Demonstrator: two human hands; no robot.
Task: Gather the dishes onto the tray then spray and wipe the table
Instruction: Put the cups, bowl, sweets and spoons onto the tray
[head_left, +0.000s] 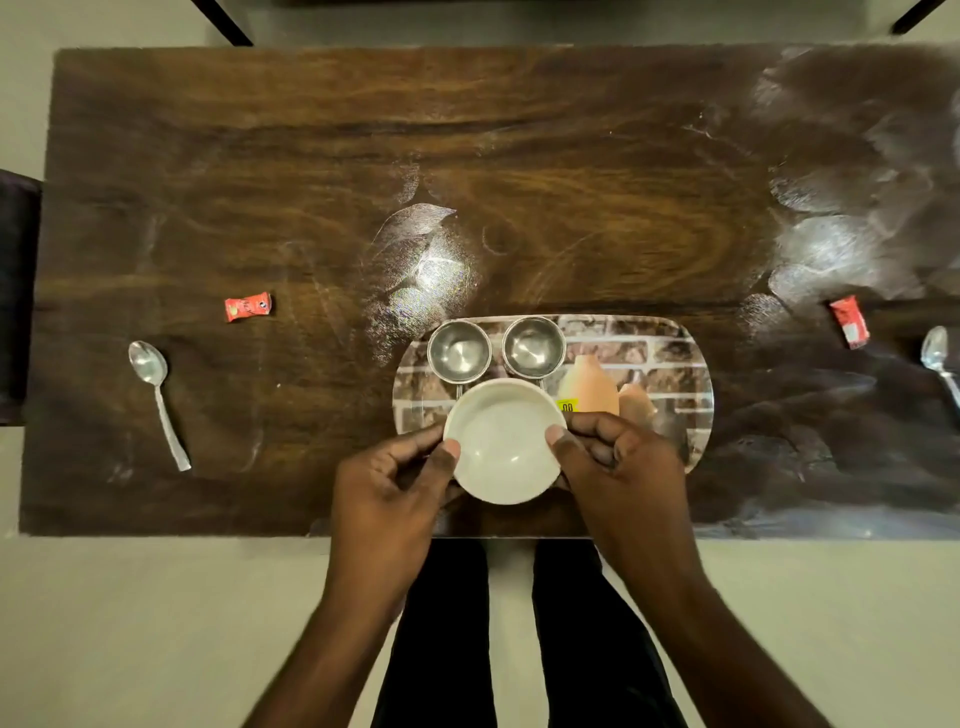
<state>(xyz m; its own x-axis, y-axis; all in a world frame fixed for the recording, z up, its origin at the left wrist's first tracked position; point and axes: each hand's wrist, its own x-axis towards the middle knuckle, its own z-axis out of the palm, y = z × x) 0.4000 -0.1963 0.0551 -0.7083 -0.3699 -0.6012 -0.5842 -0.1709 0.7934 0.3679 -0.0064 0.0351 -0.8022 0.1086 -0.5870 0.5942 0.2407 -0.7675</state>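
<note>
Gripping the white bowl (501, 441) by its rim with the left hand (384, 483) and the right hand (618, 467), both clamped on it, thumbs over the near lip and fingers curled round the outside. Held over the near left part of the tray (675, 364), just in front of the left steel cup (459, 351) and the right steel cup (533, 345); cannot tell whether resting on the tray or just above it. Judged as the set-down step of the gathering. To do it well: keep the bowl level, lower it straight onto bare tray short of the 2 cups so as not to knock them, steer clear of the peach-coloured object (587, 384) beside the right fingers, seat the whole base inside the tray rim rather than over its near edge, then release both thumbs together. Counted: 1 bowl, 1 tray, 2 steel cups on it, and 2 spoons off it, the left spoon (156, 395) and the right spoon (937, 358), well apart at opposite ends of the worktop (311, 156). Also 2 red sachets: the left sachet (248, 307) near the left spoon, the right sachet (850, 322) just beside the right spoon. Possibly 2 peach-coloured shapes on the tray, hard to tell real from printed. Pale smears across the wood, wiping not yet done.
</note>
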